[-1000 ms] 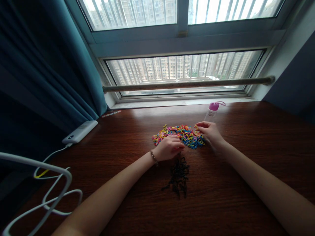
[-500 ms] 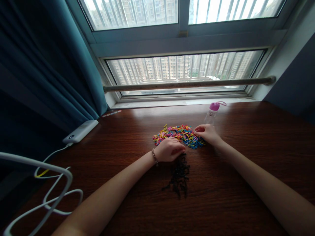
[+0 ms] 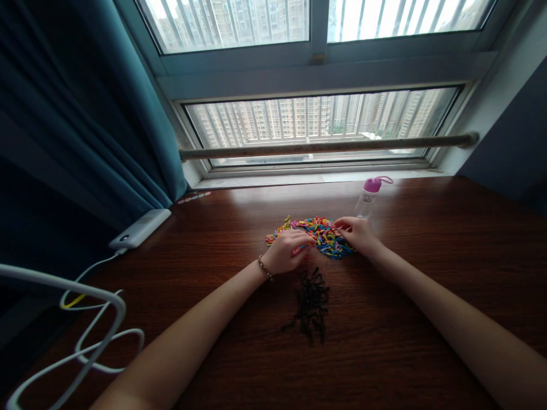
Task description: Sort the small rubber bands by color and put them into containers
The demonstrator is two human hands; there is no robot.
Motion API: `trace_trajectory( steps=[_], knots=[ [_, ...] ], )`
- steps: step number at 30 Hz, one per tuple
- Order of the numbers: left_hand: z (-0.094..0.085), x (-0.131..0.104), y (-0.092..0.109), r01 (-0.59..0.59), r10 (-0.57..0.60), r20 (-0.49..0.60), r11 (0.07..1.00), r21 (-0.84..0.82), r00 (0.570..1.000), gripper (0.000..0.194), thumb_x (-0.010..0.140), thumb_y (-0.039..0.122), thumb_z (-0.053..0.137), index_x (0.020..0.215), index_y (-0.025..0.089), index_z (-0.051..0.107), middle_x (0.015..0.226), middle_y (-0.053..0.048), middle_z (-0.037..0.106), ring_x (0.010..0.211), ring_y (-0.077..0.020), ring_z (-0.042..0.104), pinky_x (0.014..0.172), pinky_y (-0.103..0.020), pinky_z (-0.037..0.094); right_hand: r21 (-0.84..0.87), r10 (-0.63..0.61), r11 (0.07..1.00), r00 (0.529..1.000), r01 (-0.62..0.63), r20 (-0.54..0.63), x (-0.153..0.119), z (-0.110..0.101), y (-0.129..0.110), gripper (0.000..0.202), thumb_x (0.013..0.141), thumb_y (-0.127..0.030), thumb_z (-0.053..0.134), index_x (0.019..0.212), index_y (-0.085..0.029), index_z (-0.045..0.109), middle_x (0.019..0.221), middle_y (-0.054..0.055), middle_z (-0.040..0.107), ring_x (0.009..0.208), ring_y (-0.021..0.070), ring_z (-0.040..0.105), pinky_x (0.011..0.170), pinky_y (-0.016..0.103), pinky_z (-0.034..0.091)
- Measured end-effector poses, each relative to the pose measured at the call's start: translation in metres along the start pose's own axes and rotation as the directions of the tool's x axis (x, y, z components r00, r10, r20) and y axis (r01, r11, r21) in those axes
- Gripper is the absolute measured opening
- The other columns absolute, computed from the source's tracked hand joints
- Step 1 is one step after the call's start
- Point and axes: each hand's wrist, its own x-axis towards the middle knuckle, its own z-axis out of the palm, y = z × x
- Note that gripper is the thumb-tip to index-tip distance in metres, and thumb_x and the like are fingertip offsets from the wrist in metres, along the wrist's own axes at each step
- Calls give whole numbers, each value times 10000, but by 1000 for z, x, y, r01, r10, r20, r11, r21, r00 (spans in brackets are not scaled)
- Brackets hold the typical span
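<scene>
A pile of small colourful bands (image 3: 327, 236) lies on the brown table (image 3: 384, 341). My left hand (image 3: 290, 250), with a bracelet at the wrist, is at the pile's near left edge, its fingers bent together; whatever they hold is too small to make out. At the pile's right edge is my right hand (image 3: 356, 233), thumb and fingertips pinched at the bands, what is between them too small to name. Nearer to me than the coloured pile, a separate heap of black bands (image 3: 313, 304) lies untouched.
Behind my right hand stands a clear bottle with a pink lid (image 3: 371, 185). A white power bank (image 3: 141, 229) and looping white cables (image 3: 98, 293) are on the left, beside a blue curtain (image 3: 98, 114). A rail (image 3: 325, 148) crosses the window.
My left hand has moved from the top of the black heap up and left to the coloured pile, uncovering the black bands. My right hand has shifted slightly left.
</scene>
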Motion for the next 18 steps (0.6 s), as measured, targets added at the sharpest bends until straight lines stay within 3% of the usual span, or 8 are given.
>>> trace_trajectory(
  steps=[3, 7, 14, 18],
  knots=[
    [-1, 0, -4, -39, 26, 102, 992, 122, 994, 340, 860, 285, 422, 1186, 220, 495, 1195, -80, 561, 1183, -206, 440, 1009, -414, 313, -25, -37, 999, 998, 36, -58, -1, -2, -4, 197, 711, -118, 509, 804, -174, 672, 776, 34, 686, 669, 142, 625, 631, 242, 492],
    [4, -1, -5, -66, 23, 202, 975, 211, 979, 386, 876, 338, 398, 1248, 242, 425, 1230, -53, 541, 1244, -198, 372, 1074, -444, 175, -22, -64, 998, 993, 62, -103, -2, -3, -9, 241, 721, -102, 466, 822, -170, 674, 806, 41, 686, 696, 150, 625, 665, 254, 488],
    [7, -4, -19, 87, -97, 14, 946, 312, 995, 284, 870, 326, 416, 1069, 197, 572, 1047, -84, 635, 1083, -211, 513, 1027, -491, 205, 16, -187, 982, 979, 186, 88, -6, 0, -18, 271, 761, -118, 472, 924, -217, 664, 906, 38, 680, 826, 176, 617, 748, 281, 475],
    [7, -5, -27, 172, -159, -66, 927, 333, 985, 242, 863, 304, 429, 986, 193, 606, 981, -68, 655, 1010, -206, 544, 1006, -499, 220, -109, -101, 988, 993, 107, 54, -6, 1, -13, 229, 761, -146, 495, 892, -201, 675, 883, 54, 690, 828, 201, 624, 759, 294, 468]
  ],
)
